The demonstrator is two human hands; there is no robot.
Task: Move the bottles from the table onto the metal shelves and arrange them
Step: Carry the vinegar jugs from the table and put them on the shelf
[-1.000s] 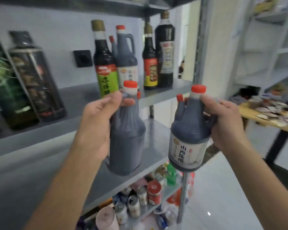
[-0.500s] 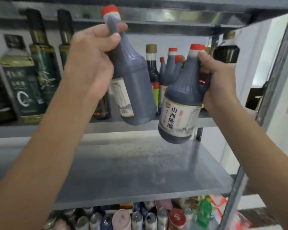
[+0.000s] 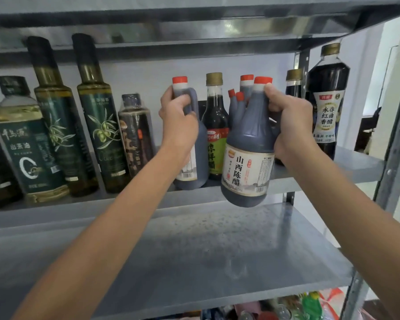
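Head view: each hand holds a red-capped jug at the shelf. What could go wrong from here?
The right jug, gripped by the right hand, hangs with its base below the shelf edge; pushed forward, it may strike it.
The green-label bottle stands close behind both jugs; sliding them in could topple it.
The left jug, held by the left hand, is at the front edge and might tip off if released.

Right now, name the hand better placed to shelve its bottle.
Left hand: its jug is over the shelf, base near the surface. The right hand holds the labelled jug lower, before the shelf's edge.
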